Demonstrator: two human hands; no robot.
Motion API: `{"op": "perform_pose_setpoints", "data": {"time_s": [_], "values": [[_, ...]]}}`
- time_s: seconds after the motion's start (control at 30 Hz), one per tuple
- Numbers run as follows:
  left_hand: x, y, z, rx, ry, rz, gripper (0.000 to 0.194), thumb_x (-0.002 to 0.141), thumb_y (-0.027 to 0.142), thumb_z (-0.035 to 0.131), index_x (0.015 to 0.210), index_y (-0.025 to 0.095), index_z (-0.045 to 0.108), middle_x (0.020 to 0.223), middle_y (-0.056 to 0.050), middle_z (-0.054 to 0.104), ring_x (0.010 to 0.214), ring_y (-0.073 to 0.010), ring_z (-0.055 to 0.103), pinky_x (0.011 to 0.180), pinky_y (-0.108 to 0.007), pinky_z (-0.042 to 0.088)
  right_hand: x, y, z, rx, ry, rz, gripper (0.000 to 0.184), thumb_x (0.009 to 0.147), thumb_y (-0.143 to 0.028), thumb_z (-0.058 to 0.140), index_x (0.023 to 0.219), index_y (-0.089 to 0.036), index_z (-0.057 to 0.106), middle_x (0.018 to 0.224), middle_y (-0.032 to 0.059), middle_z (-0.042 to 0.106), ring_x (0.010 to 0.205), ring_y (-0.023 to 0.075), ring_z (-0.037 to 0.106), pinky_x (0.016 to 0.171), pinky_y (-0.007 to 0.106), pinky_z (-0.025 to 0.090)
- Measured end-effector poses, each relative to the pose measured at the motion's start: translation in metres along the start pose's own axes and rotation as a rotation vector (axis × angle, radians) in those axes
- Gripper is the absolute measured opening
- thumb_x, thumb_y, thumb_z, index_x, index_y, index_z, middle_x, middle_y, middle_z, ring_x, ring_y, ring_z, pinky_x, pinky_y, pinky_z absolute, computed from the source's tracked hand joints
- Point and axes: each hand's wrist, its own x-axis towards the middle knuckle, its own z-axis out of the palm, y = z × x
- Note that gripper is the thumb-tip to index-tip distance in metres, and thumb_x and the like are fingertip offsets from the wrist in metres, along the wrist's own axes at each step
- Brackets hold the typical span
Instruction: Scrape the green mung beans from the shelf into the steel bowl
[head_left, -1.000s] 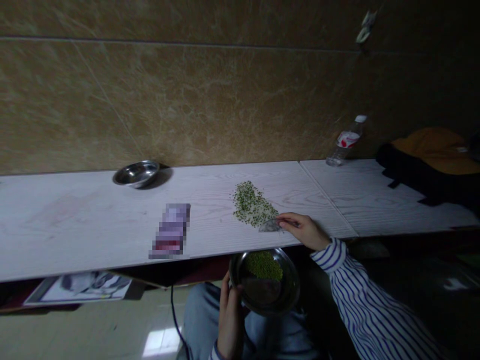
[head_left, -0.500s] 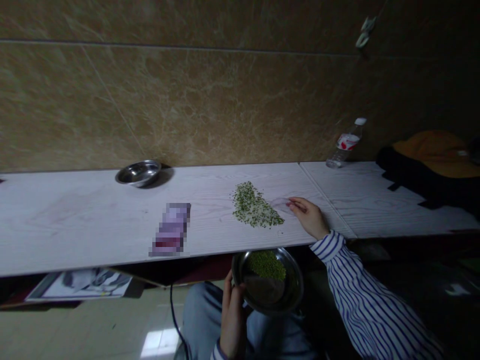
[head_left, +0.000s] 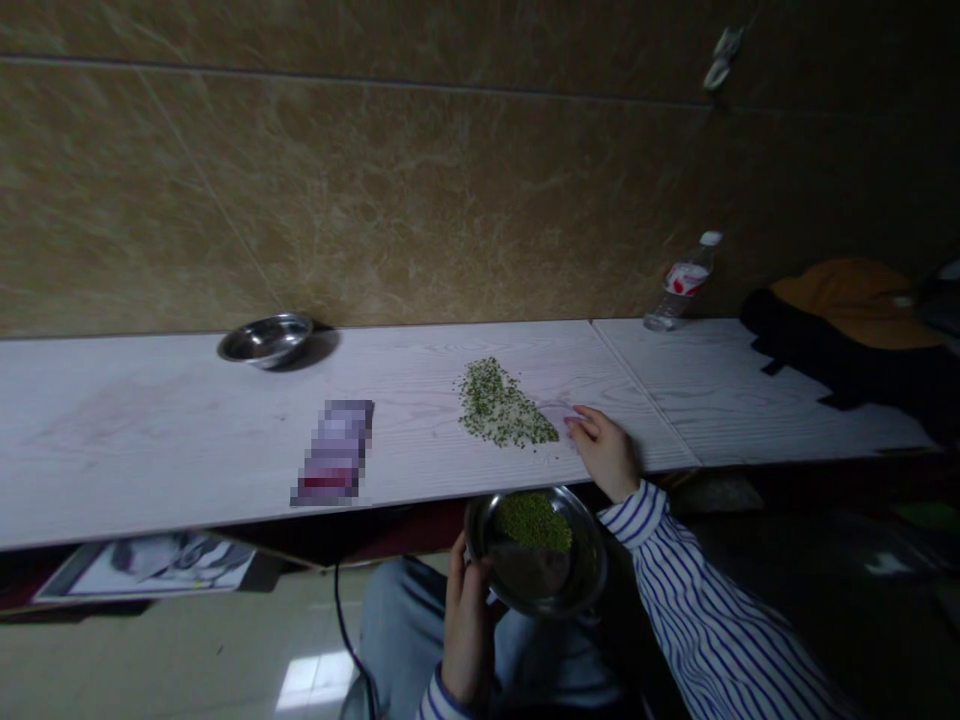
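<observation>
My left hand (head_left: pixel 466 610) grips the rim of a steel bowl (head_left: pixel 589 570) held below the table's front edge; a heap of green beans (head_left: pixel 532 520) lies in it. My right hand (head_left: pixel 604 450), in a striped sleeve, rests on the white table (head_left: pixel 187 440) just right of a scattered pile of green beans (head_left: pixel 501 408). Its fingers are curled round a small pale flat piece that I cannot make out.
A second steel bowl (head_left: pixel 264 340) stands at the back left by the wall. A blurred purple packet (head_left: pixel 335 452) lies left of the pile. A water bottle (head_left: pixel 681 282) and a dark bag with orange cloth (head_left: pixel 847 330) sit at the right. Printed sheets (head_left: pixel 146 565) lie under the table.
My right hand went from the pile's near corner out to the right and back in beside the pile. The bowl in my left hand stayed under the edge.
</observation>
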Motion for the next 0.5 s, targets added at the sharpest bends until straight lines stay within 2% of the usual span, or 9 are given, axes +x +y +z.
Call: {"op": "perform_pose_setpoints", "data": {"time_s": [0.13, 0.33, 0.5], "values": [[-0.005, 0.005, 0.005, -0.016, 0.007, -0.063, 0.056, 0.082, 0.035, 0.059, 0.136, 0.026, 0.050, 0.141, -0.012, 0.054, 0.120, -0.0293, 0.056, 0.080, -0.033, 0.053, -0.007, -0.004, -0.003, -0.004, 0.020, 0.012, 0.046, 0.077, -0.045, 0.061, 0.111, -0.015, 0.068, 0.095, 0.0158, 0.078, 0.083, 0.0278, 0.075, 0.076, 0.042, 0.060], [-0.007, 0.006, 0.007, -0.017, -0.008, -0.062, 0.057, 0.081, 0.037, 0.058, 0.136, 0.026, 0.049, 0.137, -0.013, 0.056, 0.119, -0.0310, 0.056, 0.076, -0.033, 0.054, -0.015, -0.002, -0.025, -0.044, 0.105, 0.031, 0.050, 0.076, -0.048, 0.062, 0.111, -0.013, 0.067, 0.096, 0.0183, 0.077, 0.088, 0.0307, 0.075, 0.081, 0.045, 0.059], [-0.009, 0.004, 0.008, -0.008, -0.011, -0.060, 0.057, 0.080, 0.037, 0.060, 0.135, 0.026, 0.050, 0.138, -0.013, 0.056, 0.116, -0.0299, 0.058, 0.078, -0.034, 0.054, -0.036, -0.007, -0.013, -0.064, 0.087, 0.033, 0.046, 0.081, -0.046, 0.060, 0.114, -0.015, 0.066, 0.098, 0.0186, 0.077, 0.091, 0.0314, 0.075, 0.082, 0.047, 0.060]]}}
